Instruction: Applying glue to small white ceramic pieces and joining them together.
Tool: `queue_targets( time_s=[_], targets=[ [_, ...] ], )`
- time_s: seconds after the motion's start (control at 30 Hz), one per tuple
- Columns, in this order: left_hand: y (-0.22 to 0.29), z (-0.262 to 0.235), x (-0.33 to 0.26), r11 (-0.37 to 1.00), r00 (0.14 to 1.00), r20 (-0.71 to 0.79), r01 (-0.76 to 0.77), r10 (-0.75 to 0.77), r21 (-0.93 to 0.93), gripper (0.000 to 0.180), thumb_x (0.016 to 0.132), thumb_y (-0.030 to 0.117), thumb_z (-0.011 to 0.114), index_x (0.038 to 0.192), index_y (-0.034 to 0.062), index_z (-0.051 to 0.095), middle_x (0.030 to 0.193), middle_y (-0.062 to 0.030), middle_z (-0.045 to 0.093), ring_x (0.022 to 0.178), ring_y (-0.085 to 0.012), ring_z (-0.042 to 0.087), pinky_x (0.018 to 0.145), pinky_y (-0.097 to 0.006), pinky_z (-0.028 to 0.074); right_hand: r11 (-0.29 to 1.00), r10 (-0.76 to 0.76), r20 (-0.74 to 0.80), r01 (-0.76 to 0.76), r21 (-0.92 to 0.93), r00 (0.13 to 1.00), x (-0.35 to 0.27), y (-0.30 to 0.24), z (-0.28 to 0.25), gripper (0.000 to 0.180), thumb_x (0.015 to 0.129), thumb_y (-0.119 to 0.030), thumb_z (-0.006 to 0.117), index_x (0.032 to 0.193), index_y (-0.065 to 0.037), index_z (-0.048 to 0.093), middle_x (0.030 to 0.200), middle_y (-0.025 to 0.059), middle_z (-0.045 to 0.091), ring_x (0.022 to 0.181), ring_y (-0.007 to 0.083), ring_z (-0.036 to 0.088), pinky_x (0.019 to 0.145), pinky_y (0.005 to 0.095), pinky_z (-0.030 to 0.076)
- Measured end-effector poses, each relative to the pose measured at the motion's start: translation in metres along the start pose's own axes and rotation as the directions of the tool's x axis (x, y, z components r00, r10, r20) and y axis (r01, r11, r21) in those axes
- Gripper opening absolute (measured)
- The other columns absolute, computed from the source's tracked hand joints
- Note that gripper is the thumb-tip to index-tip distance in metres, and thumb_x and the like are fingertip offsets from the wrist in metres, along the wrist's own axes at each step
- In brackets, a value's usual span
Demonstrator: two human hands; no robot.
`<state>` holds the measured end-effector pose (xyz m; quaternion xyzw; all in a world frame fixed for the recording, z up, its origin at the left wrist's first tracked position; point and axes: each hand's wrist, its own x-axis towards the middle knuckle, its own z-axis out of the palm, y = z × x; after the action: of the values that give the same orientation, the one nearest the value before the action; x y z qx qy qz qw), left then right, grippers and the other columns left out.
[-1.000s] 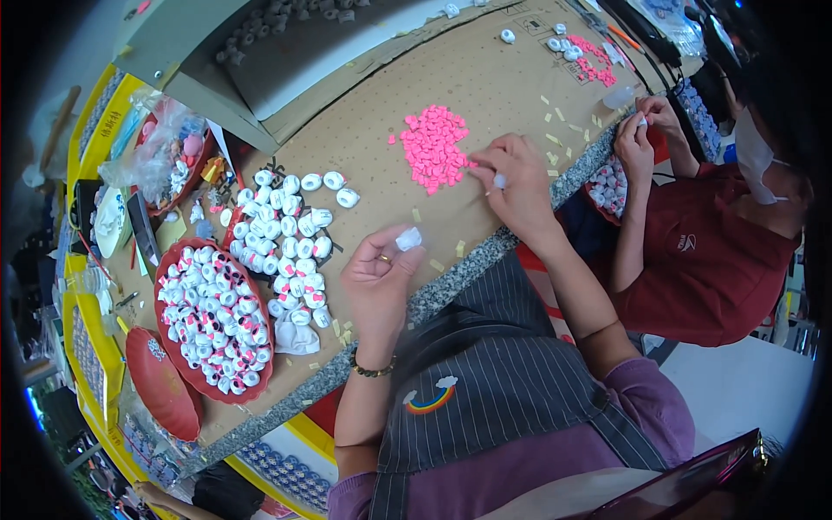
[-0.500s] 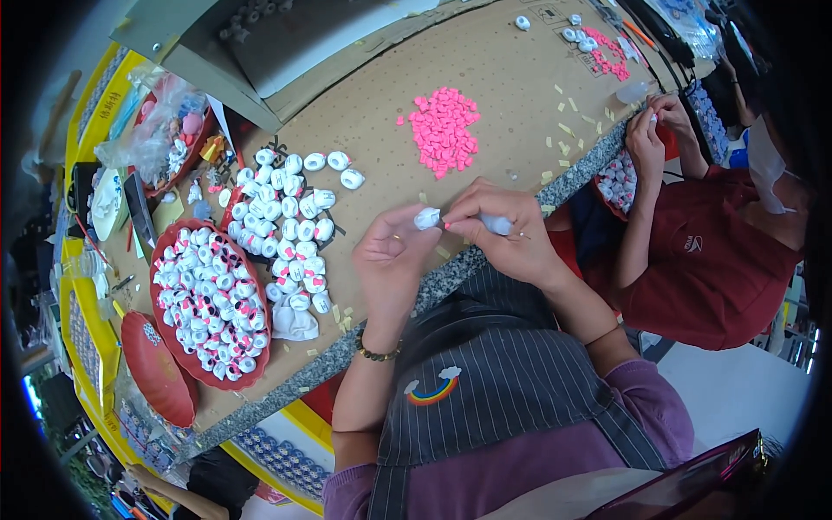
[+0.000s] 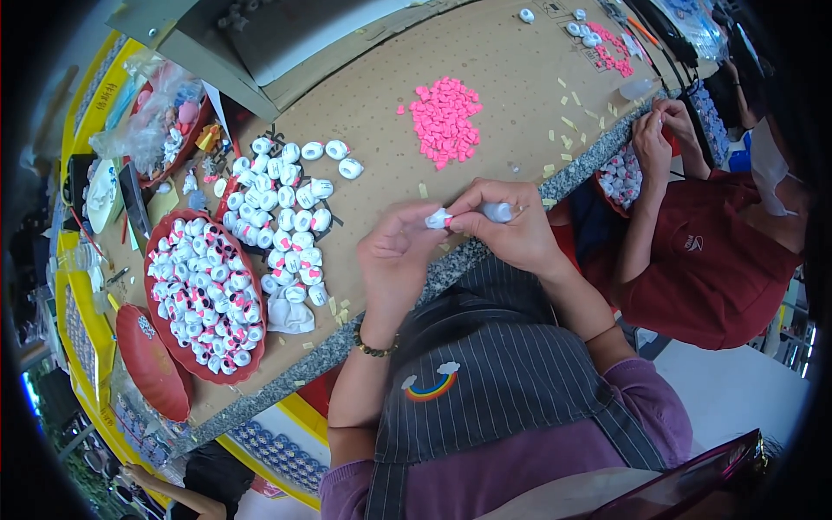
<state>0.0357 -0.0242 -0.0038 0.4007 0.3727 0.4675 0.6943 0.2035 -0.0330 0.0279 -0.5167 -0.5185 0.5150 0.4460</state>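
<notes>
While a red tray (image 3: 156, 299) of white figurines sits at lower left, more white figurines (image 3: 290, 217) spread beside it. At centre, the left hand (image 3: 394, 256) pinches a small white piece (image 3: 438, 218), and the right hand (image 3: 516, 230) closes on a white cylinder (image 3: 497, 211), its end hidden. Pink pieces (image 3: 444, 120) lie above; a co-worker's hands (image 3: 659, 143) blur at right.

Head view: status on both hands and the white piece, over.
Left hand and right hand together over table edge, pinching small white piece. Right also holds a second white piece. Pink pile apart, untouched. Nothing in the way.
</notes>
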Motion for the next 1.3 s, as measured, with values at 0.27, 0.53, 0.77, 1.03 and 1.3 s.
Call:
queue_targets(
  time_s=[0.27,0.53,0.77,1.03,1.3],
  targets=[
    [0.001,-0.007,-0.001,1.0,0.997,0.08,0.023,-0.022,-0.009,0.027,0.081,-0.016,0.059,0.106,-0.0048,0.062,0.1,-0.0091,0.065,0.094,-0.0153,0.064,0.082,-0.027,0.055,0.984,-0.168,-0.09,0.161,-0.078,0.982,-0.003,0.014,0.009,0.003,0.08,0.002,0.069,0.082,0.003,0.067,0.073,0.007,0.064,0.068,0.0096,0.056,0.06,0.0233,0.044],
    [0.006,-0.008,-0.001,0.984,0.991,0.129,0.066,-0.045,-0.164,0.025,0.084,-0.014,0.059,0.108,-0.0065,0.061,0.1,-0.0109,0.066,0.092,-0.0154,0.065,0.078,-0.027,0.056,0.92,-0.389,-0.02,0.388,-0.049,0.921,-0.002,0.024,0.006,0.013,0.079,0.005,0.067,0.091,0.003,0.069,0.078,0.009,0.064,0.072,0.0158,0.058,0.063,0.0271,0.046],
    [0.005,-0.007,-0.001,0.995,0.995,0.101,0.03,-0.021,-0.096,0.025,0.084,-0.014,0.059,0.108,-0.0069,0.062,0.099,-0.0108,0.066,0.09,-0.0157,0.065,0.078,-0.027,0.056,0.964,-0.266,-0.087,0.266,-0.005,0.96,-0.004,0.026,0.011,0.009,0.079,0.005,0.068,0.088,0.003,0.068,0.077,0.0099,0.063,0.072,0.0166,0.058,0.063,0.0276,0.046],
    [0.002,-0.007,0.0,0.999,0.99,0.135,-0.034,0.038,-0.028,0.028,0.081,-0.018,0.056,0.106,-0.0076,0.065,0.108,-0.0141,0.061,0.096,-0.0186,0.064,0.083,-0.03,0.055,0.854,-0.494,0.088,0.502,-0.137,0.865,0.007,0.025,-0.002,0.009,0.076,0.006,0.07,0.084,0.005,0.067,0.075,0.0115,0.063,0.071,0.0207,0.057,0.064,0.0297,0.045],
    [0.002,-0.005,-0.001,0.999,0.988,0.149,-0.043,0.045,-0.014,0.031,0.081,-0.019,0.054,0.108,-0.0077,0.063,0.11,-0.0135,0.061,0.1,-0.0197,0.062,0.086,-0.031,0.054,0.848,-0.504,0.064,0.508,-0.15,0.861,0.006,0.027,-0.001,0.013,0.071,0.011,0.071,0.082,0.005,0.066,0.073,0.0116,0.061,0.068,0.0226,0.057,0.061,0.0314,0.045]
  ],
)
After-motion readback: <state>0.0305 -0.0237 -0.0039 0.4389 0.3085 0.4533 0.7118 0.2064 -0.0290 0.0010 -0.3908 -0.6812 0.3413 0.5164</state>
